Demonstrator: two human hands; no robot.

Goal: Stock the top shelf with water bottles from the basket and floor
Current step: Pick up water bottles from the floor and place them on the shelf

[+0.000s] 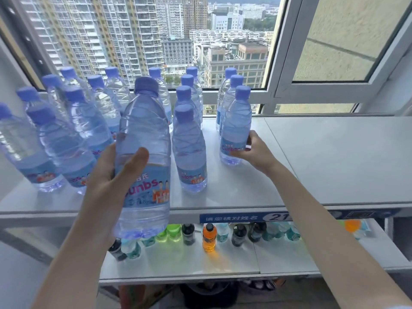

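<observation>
1. The left hand (116, 175) wraps a water bottle (143, 139) round its middle, thumb across the near face just above the label and fingers curled behind. The bottle is upright in the air on the near side of the top shelf (323, 163), and its base hangs lower than the shelf's front lip.
2. The right hand (256, 152) grips the label band of a standing bottle (236, 128), the nearest one in the rightmost row. Its base appears to rest on the shelf.
3. Handling, as I judge it: both bottles look full, so each has real weight for one hand. The ribbed plastic wall is thin and will give under a hard squeeze. The glossy label may be slick, so the ribbed waist above it is the surer hold.
4. Blue-capped bottles (66, 139) crowd the left half of the shelf in rows, and another row (189, 150) stands between the held bottle and the right hand's bottle.
5. The right half of the shelf is bare, with plenty of open room there.
6. The held bottle's base must rise over the front lip. The window frame (274, 85) bounds the far edge.
7. Coloured drink bottles (208, 237) line the lower shelf (223, 262).
</observation>
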